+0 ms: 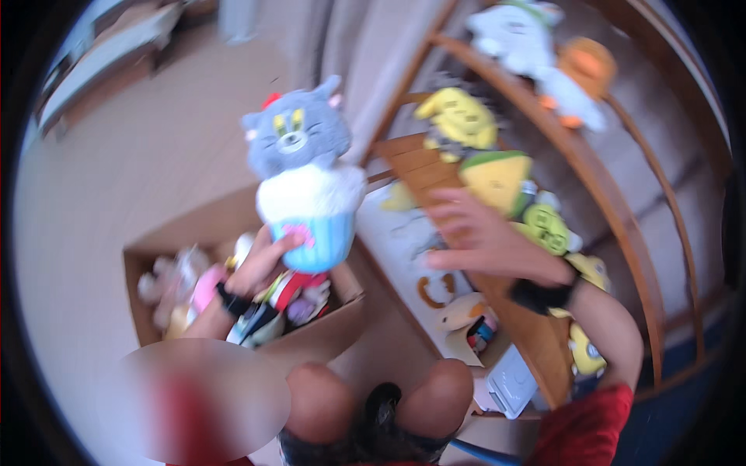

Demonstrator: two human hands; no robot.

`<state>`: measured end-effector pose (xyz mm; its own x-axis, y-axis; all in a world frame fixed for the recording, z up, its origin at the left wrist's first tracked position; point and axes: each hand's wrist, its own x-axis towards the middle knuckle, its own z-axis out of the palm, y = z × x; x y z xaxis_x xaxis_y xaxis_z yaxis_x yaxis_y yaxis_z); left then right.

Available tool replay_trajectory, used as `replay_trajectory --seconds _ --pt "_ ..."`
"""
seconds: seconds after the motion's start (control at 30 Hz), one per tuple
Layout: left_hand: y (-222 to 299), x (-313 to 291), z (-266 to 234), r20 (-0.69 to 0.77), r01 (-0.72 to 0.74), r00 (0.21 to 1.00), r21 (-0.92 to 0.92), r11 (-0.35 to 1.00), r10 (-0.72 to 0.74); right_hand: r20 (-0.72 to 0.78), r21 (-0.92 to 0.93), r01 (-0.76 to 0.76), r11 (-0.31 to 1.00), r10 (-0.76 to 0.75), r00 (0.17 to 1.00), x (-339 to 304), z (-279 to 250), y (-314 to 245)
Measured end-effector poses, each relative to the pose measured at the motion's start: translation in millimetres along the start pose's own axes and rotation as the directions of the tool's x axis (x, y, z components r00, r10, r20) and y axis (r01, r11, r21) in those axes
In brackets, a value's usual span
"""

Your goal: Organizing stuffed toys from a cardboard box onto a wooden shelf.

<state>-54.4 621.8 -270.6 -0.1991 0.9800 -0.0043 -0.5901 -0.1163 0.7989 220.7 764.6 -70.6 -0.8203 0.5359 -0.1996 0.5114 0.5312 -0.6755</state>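
Holding up a grey cat plush (307, 167) at 10 o'clock from the middle of the view, upright, with white fluff at its waist and a light-blue cup below bearing a pink bow. Grasping that cup at its 7 o'clock side with the left hand (260, 266), thumb laid across the front, fingers closed around it. Lifted above the rim of an open cardboard box (334, 330) at 8 o'clock. Heaped in there: mixed soft toys (211, 286), pink, white, red and purple among them.

Raising the right hand (497, 245) at 3 o'clock, fingers released and spread, pointing toward 9 o'clock, slightly blurred. Hanging in front of a brown wooden board (536, 342); cannot tell whether touching it. Wearing a black band (544, 291) on that wrist, and another dark band (233, 303) on the left.

Lined up beyond the board, along a curved wooden rail (587, 165): a yellow long-eared plush (462, 116) at 1 o'clock, a yellow wedge plush (497, 182) with green top at 2, a green round plush (545, 227) at 3. Higher, between 1 and 2, near the rail: a white plush (509, 39) and an orange-headed plush (587, 66). Standing low between 4 and 5: a pale lidded container (513, 380). Showing at 6: bare knees (318, 400).
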Motion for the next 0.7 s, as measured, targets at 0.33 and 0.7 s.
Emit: replay_trajectory --seconds 0.33,0.7 --pt "58 7 151 0.231 -0.314 0.942 0.351 0.882 0.243 -0.269 0.092 0.422 0.902 -0.385 0.883 0 -57 -54" --pt "46 -20 30 0.144 -0.131 0.989 0.696 0.706 0.042 -0.803 0.127 -0.056 0.99 0.136 0.581 -148 -293 24"
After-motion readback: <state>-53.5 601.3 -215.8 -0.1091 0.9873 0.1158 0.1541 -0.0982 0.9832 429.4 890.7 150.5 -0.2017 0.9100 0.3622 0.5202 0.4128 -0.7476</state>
